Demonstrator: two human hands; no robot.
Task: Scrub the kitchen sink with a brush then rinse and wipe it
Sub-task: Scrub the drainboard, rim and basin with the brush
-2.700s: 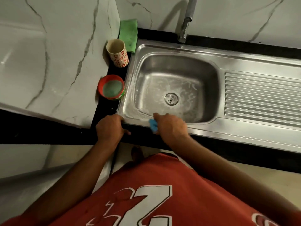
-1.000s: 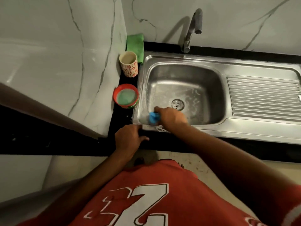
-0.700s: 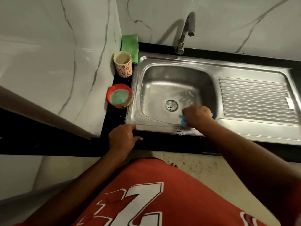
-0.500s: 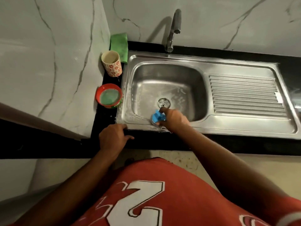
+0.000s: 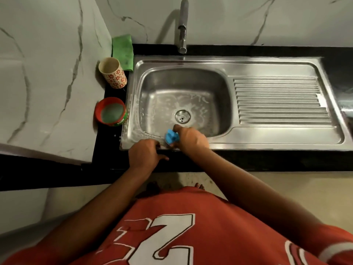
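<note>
Gripping the blue brush (image 5: 172, 136) in my right hand (image 5: 192, 138) at the six-o'clock wall of the stainless sink (image 5: 267, 138), drain (image 5: 182, 116) toward twelve, I clutch its front rim with my left hand (image 5: 144, 153).

Just one cam here, head-mounted and wide-angle, looking steeply down past the person's red shirt (image 5: 181, 236) at the sink (image 5: 267, 142), facing the far wall (image 5: 248, 20), pretty close.
</note>
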